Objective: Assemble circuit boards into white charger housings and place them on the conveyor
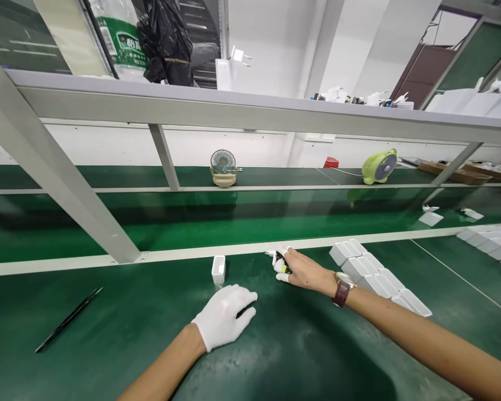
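White part — within the right hand's fingers, left hand apart.

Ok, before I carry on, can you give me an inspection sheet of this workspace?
Surface: green mat, glossy, with scuffs at the near right.
Job's things: plug part in the right hand; single white case, open side up; white cases in rows beyond the right forearm.
Clutter: dark tweezers, lying at left.
Grippers: left hand gloved, holding nothing visible; right hand has white fingertip covers.
Cables: thin white lead at the green fan.
Surroundings: beige fan; overhead shelf with bottle and black bag.
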The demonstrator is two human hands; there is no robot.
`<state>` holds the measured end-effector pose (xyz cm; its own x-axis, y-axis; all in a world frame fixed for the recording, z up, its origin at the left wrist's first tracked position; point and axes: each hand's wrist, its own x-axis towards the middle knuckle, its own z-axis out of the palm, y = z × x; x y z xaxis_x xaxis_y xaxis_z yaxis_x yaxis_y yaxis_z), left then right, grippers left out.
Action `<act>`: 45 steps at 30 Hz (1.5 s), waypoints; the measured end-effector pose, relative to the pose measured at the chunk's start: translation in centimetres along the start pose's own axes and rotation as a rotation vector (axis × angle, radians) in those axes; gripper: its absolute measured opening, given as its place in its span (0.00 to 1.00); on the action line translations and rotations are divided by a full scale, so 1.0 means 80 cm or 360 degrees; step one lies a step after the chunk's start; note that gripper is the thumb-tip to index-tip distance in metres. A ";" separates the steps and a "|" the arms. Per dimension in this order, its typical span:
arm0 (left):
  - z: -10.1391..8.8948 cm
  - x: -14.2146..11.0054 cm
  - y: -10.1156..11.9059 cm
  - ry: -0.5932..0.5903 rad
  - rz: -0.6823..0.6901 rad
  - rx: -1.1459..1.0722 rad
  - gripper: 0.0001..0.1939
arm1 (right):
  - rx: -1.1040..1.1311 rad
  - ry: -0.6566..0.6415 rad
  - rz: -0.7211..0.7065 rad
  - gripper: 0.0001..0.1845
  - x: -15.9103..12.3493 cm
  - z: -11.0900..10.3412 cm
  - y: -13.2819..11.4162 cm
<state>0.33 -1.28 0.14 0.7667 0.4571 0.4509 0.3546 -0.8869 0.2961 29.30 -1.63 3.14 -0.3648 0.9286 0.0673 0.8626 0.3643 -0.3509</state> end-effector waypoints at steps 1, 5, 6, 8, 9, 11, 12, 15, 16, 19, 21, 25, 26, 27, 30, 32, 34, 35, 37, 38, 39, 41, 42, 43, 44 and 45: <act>0.001 0.000 0.000 0.0004 0.0008 0.0008 0.13 | -0.0018 0.0008 0.0037 0.25 -0.013 -0.001 -0.004; 0.002 0.002 0.000 0.0038 0.0072 0.0053 0.11 | -0.0171 0.0028 0.0126 0.37 -0.056 -0.014 -0.024; 0.003 0.002 0.000 0.0058 0.0100 0.0065 0.11 | -0.0209 0.0039 0.0085 0.36 -0.061 -0.019 -0.026; 0.002 0.002 -0.002 0.0127 0.0159 0.0087 0.11 | -0.0233 0.0046 -0.0106 0.32 -0.062 -0.025 -0.024; 0.001 0.002 -0.003 0.0179 0.0180 0.0100 0.12 | -0.0219 0.0036 -0.0226 0.33 -0.059 -0.026 -0.019; -0.003 0.002 -0.009 0.0322 0.0156 0.0137 0.16 | -0.0203 0.0017 -0.0426 0.38 -0.049 -0.022 -0.007; -0.006 0.003 -0.013 0.0407 0.0092 0.0161 0.18 | -0.0220 0.0009 -0.0493 0.41 -0.042 -0.018 -0.001; -0.013 0.004 -0.027 0.0600 -0.0314 0.0240 0.26 | -0.0301 -0.0055 -0.0610 0.47 -0.022 -0.005 0.012; -0.015 0.004 -0.032 0.0625 -0.0500 0.0248 0.29 | -0.0317 -0.0101 -0.0628 0.47 -0.017 -0.002 0.013; -0.017 0.003 -0.051 0.0577 -0.1069 0.0117 0.43 | -0.0306 -0.0194 -0.0581 0.44 -0.013 0.001 0.008; -0.017 0.002 -0.062 0.0481 -0.1309 -0.0090 0.51 | -0.0245 -0.0193 -0.0493 0.40 -0.016 -0.003 0.004; -0.023 0.000 -0.078 0.0208 -0.1322 -0.0369 0.56 | -0.0013 -0.0227 -0.0335 0.42 -0.022 -0.006 0.006; -0.024 0.001 -0.079 0.0140 -0.1323 -0.0379 0.54 | 0.0044 -0.0257 -0.0299 0.43 -0.022 -0.005 0.008; -0.026 0.001 -0.079 0.0086 -0.1335 -0.0373 0.52 | 0.0091 -0.0283 -0.0263 0.42 -0.022 -0.003 0.011; -0.027 0.004 -0.075 0.0041 -0.1354 -0.0293 0.43 | 0.0188 -0.0286 -0.0171 0.37 -0.023 0.004 0.012; -0.024 0.004 -0.071 0.0078 -0.1331 -0.0217 0.39 | 0.0216 -0.0201 -0.0170 0.35 -0.025 0.007 0.008; -0.021 0.004 -0.068 0.0149 -0.1286 -0.0167 0.34 | 0.0245 -0.0053 -0.0210 0.35 -0.028 0.009 0.000; -0.019 0.003 -0.066 0.0199 -0.1243 -0.0161 0.32 | 0.0274 0.0036 -0.0232 0.36 -0.028 0.010 -0.004; -0.016 0.000 -0.063 0.0300 -0.1118 -0.0148 0.28 | 0.0375 0.0201 -0.0264 0.36 -0.027 0.012 -0.015; -0.015 -0.001 -0.061 0.0339 -0.1041 -0.0128 0.27 | 0.0433 0.0282 -0.0268 0.35 -0.024 0.013 -0.020; -0.014 -0.003 -0.058 0.0366 -0.0956 -0.0094 0.28 | 0.0487 0.0362 -0.0260 0.35 -0.021 0.015 -0.026; -0.010 -0.006 -0.051 0.0389 -0.0766 0.0001 0.31 | 0.0580 0.0518 -0.0235 0.35 -0.015 0.019 -0.040; -0.008 -0.007 -0.047 0.0395 -0.0671 0.0044 0.33 | 0.0616 0.0588 -0.0239 0.34 -0.012 0.021 -0.048; -0.006 -0.009 -0.043 0.0400 -0.0583 0.0073 0.35 | 0.0643 0.0648 -0.0261 0.33 -0.010 0.024 -0.056; -0.004 -0.010 -0.039 0.0407 -0.0508 0.0088 0.37 | 0.0660 0.0702 -0.0301 0.32 -0.009 0.026 -0.064; -0.001 -0.011 -0.036 0.0422 -0.0443 0.0094 0.38 | 0.0666 0.0757 -0.0355 0.32 -0.009 0.030 -0.071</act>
<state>-1.42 0.85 -1.00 0.4747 0.6753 0.5645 0.5658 -0.7254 0.3920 23.83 -4.55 2.88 -0.2415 0.7989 0.5509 0.5409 0.5822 -0.6071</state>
